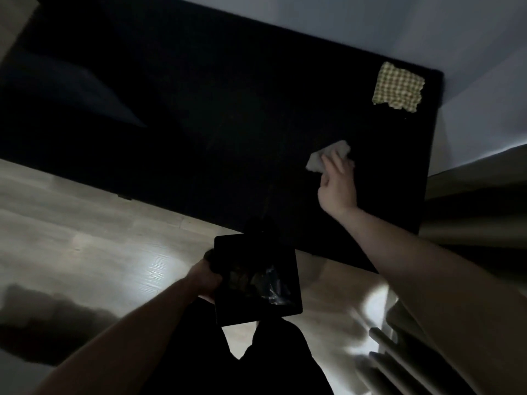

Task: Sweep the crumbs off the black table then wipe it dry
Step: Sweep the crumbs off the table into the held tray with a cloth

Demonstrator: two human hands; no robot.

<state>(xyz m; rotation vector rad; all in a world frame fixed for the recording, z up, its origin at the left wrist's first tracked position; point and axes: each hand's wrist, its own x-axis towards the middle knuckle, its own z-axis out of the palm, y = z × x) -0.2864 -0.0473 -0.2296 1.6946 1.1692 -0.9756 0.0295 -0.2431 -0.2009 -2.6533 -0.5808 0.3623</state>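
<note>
The black table (216, 115) runs across the upper middle of the dim view. On its right part my right hand (338, 183) presses a crumpled white tissue (328, 158) flat against the top, fingers laid over it. My left hand (206, 276) grips the left rim of a square black bin (228, 246), held just below the table's near edge. Some dark scraps and shiny wrapping lie inside the bin. A green checked cloth (397, 86) lies flat at the table's far right corner. Crumbs cannot be made out on the dark surface.
Pale wooden floor (85, 229) spreads left of and below the table. A white wall (399, 27) stands behind it. Beige drapery or bedding (470, 201) sits close to the table's right end. My dark-clothed legs (271, 360) are below the bin.
</note>
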